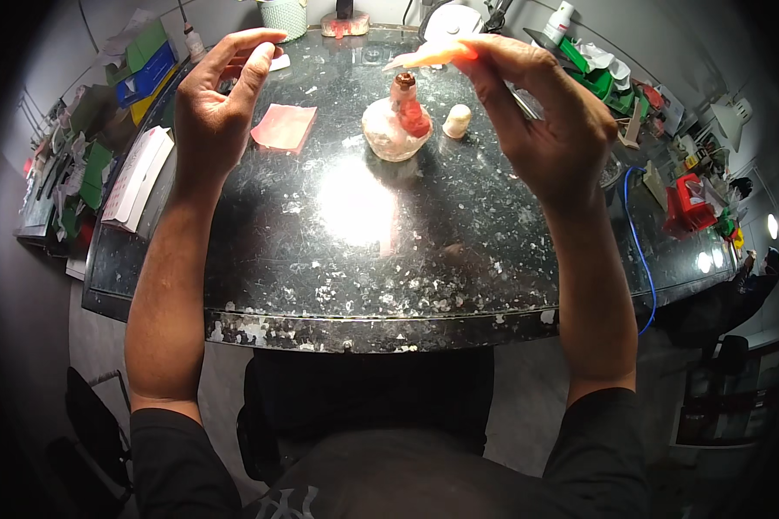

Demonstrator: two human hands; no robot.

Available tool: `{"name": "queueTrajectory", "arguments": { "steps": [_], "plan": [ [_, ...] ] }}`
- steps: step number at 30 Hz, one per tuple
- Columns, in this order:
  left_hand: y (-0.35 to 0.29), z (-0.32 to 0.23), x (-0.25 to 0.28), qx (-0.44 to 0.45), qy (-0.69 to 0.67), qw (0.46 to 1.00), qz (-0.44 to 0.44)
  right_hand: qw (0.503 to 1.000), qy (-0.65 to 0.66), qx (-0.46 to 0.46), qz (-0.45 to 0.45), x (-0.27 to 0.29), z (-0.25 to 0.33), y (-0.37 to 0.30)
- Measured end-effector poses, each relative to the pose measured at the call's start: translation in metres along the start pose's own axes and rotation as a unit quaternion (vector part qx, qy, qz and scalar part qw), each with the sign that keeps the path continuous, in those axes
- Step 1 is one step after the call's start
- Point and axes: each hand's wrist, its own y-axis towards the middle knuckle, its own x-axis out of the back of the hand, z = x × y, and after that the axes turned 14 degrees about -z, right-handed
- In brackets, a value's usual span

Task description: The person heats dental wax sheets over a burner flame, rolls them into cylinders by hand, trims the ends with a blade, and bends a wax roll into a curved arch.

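My left hand (225,95) is raised over the far left of the table, its fingers loosely curled and the thumb apart from the forefinger; nothing shows in it. A small white piece (280,62) appears just beyond its thumb. My right hand (545,112) pinches a bright orange, see-through strip (433,55) with a pale pointed tip; glare hides exactly what it is. The strip is above a squat glass spirit lamp (394,134) with a brown wick top and red inside. Beside the lamp stands a whitish cap (457,121). A pink sheet (284,128) lies left of the lamp.
The black, scuffed table (389,285) carries a bright glare patch. A white box (138,177) lies at its left edge, a pale green basket (283,19) at the back. Clutter with a red bin (688,206) crowds the right, near a blue cable (636,242).
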Motion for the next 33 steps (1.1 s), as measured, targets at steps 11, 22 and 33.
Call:
{"name": "queueTrajectory", "arguments": {
  "steps": [11, 22, 33],
  "plan": [
    [0.0, 0.004, -0.001, -0.008, -0.012, 0.999, -0.031, 0.999, -0.033, -0.011, 0.037, 0.018, 0.023, 0.021],
    [0.001, 0.001, 0.001, 0.015, -0.006, 1.0, 0.007, 0.999, -0.017, -0.023, 0.021, 0.023, 0.015, 0.023],
    [0.001, 0.004, -0.003, -0.001, -0.031, 0.999, -0.027, 0.996, -0.047, -0.045, 0.054, 0.019, 0.008, 0.015]
  ]
}}
